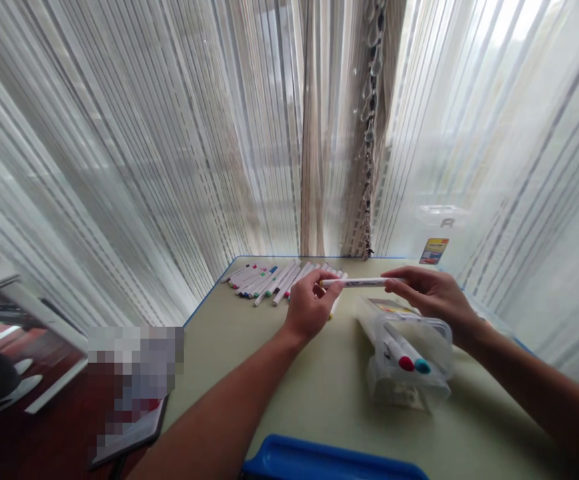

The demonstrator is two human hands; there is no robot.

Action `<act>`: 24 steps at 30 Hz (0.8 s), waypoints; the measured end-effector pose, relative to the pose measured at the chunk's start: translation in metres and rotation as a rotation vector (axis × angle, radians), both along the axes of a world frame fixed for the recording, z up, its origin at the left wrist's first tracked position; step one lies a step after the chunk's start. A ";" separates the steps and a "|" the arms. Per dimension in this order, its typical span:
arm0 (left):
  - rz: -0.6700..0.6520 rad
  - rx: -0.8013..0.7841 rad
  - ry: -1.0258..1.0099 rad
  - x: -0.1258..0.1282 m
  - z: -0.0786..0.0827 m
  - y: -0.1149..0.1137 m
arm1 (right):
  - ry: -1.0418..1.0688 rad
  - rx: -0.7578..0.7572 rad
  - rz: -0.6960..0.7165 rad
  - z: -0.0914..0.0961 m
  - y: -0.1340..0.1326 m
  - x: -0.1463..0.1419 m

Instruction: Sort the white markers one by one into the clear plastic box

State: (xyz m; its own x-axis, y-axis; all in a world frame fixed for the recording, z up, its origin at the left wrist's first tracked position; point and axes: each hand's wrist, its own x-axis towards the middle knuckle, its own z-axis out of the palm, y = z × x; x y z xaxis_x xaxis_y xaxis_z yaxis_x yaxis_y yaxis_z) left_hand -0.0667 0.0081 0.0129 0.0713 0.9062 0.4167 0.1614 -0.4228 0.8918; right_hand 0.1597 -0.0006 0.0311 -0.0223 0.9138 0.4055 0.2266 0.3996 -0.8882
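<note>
A white marker (356, 283) is held level above the pale green table (319, 387), one end in each hand. My left hand (310, 307) pinches its left end with curled fingers. My right hand (432, 293) grips its right end. Just below my right hand lies a clear plastic case (409, 363) on its side, with two markers inside showing a red cap and a teal cap. A row of several white markers (282, 278) with coloured caps lies at the far edge of the table, behind my left hand.
Sheer striped curtains (169, 167) hang close around the table's back and sides. A clear lid with a yellow label (435, 250) stands at the back right. A blue object (329, 460) sits at the near edge. A dark tablet (134, 427) lies left.
</note>
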 end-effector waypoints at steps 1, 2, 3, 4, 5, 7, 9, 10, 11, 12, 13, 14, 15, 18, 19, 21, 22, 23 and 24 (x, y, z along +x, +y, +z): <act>0.006 0.000 0.003 0.000 0.000 0.000 | 0.002 0.004 0.004 0.000 0.000 0.000; 0.010 0.000 0.006 0.000 -0.001 0.001 | 0.003 0.008 0.006 0.000 0.000 0.000; 0.010 0.001 0.007 0.000 -0.001 0.001 | 0.001 0.007 0.007 -0.001 0.000 0.001; 0.007 0.000 0.007 0.000 -0.001 0.001 | -0.005 0.004 0.007 -0.001 0.000 0.001; 0.004 -0.001 0.005 0.000 -0.001 0.001 | -0.010 0.001 0.008 -0.001 0.001 0.001; 0.000 -0.010 0.006 0.000 -0.002 0.001 | -0.019 0.000 0.012 -0.002 0.002 0.001; 0.003 -0.019 0.014 -0.001 -0.001 0.000 | -0.023 0.008 0.013 -0.002 0.002 0.002; 0.003 -0.023 0.020 -0.001 -0.001 0.000 | -0.021 0.013 0.011 -0.002 0.002 0.001; 0.004 -0.024 0.027 -0.001 0.000 -0.001 | -0.018 0.016 0.010 -0.002 0.002 0.001; 0.006 -0.027 0.033 -0.001 0.000 -0.001 | -0.012 0.018 0.009 -0.001 0.002 0.001; 0.003 -0.029 0.039 -0.002 0.001 -0.002 | -0.005 0.015 0.012 0.000 0.001 0.000; 0.005 -0.026 0.043 -0.002 0.002 -0.002 | 0.005 0.011 0.019 0.001 0.001 0.000; 0.001 -0.032 0.044 -0.002 0.002 -0.002 | 0.015 0.009 0.024 0.001 0.001 0.000; -0.016 -0.052 0.030 -0.001 0.004 -0.003 | 0.035 0.010 0.035 0.002 0.002 -0.001; -0.021 -0.059 0.030 -0.001 0.005 -0.003 | 0.040 0.015 0.042 0.001 0.003 -0.001; -0.027 -0.065 0.021 -0.001 0.006 -0.003 | 0.054 0.023 0.056 0.001 0.004 -0.001; -0.033 -0.066 0.014 -0.001 0.007 -0.003 | 0.065 0.021 0.060 0.000 0.005 -0.001; -0.040 -0.068 0.005 0.000 0.007 -0.003 | 0.083 0.012 0.063 0.000 0.005 -0.001; -0.048 -0.070 -0.004 -0.001 0.007 -0.003 | 0.107 -0.002 0.067 0.000 0.005 0.000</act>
State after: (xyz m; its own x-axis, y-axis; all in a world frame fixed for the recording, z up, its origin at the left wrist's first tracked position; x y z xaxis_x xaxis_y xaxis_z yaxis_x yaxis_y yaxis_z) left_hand -0.0673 0.0052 0.0198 0.1138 0.9286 0.3533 0.1385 -0.3670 0.9199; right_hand 0.1593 0.0048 0.0310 -0.0403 0.9127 0.4066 0.1034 0.4086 -0.9068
